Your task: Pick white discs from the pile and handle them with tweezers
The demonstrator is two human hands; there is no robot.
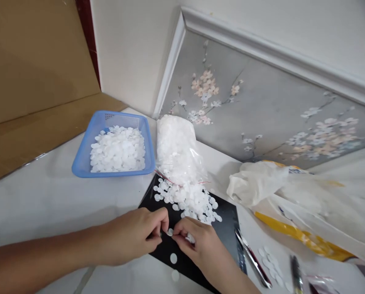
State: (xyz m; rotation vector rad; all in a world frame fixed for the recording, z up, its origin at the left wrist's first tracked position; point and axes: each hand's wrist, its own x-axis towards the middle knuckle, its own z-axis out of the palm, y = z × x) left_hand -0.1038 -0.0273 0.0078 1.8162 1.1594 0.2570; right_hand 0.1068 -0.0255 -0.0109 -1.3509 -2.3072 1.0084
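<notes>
My right hand pinches the edge of a small white disc above a black mat; more white discs show under its curled fingers. Close on the left, my left hand has its thumb and index finger bent toward each other beside that disc; what they hold, if anything, is too small to tell. Just beyond both hands, a pile of white discs spills from a clear plastic bag onto the mat. Two loose discs lie near the mat's front edge.
A blue basket full of white discs stands at the back left by brown cardboard. To the right are metal tweezers, scattered discs, a dark pen-like tool and a white-and-yellow plastic bag. A flowered panel is behind.
</notes>
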